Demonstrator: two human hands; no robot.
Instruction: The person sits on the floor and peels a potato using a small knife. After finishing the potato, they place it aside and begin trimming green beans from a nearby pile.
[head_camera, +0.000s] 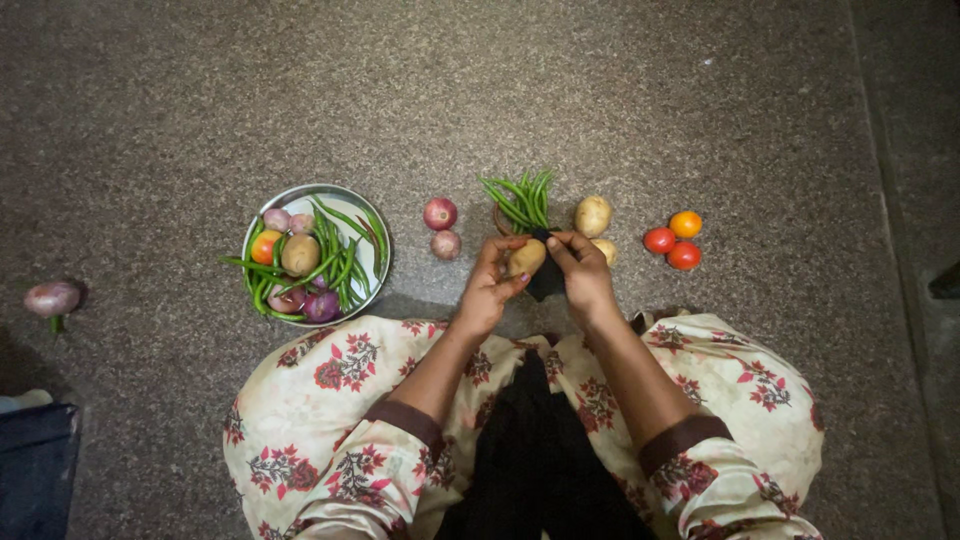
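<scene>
Brown-skinned potato (526, 258) is sitting in my left hand (488, 290), whose fingers are curling closed around it, just above my lap. My right hand (580, 270) is pinching a small dark tool (543, 280) (I cannot tell what kind) against the potato. Green beans (522, 200) are lying just beyond on the speckled floor (600, 100).

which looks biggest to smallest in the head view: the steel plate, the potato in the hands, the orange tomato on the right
1. Steel plate, clearly the largest.
2. Potato held in the left hand and touched by the right hand, partly covered by fingers.
3. Orange tomato, smallest, though the potato sits a little nearer the camera.
</scene>
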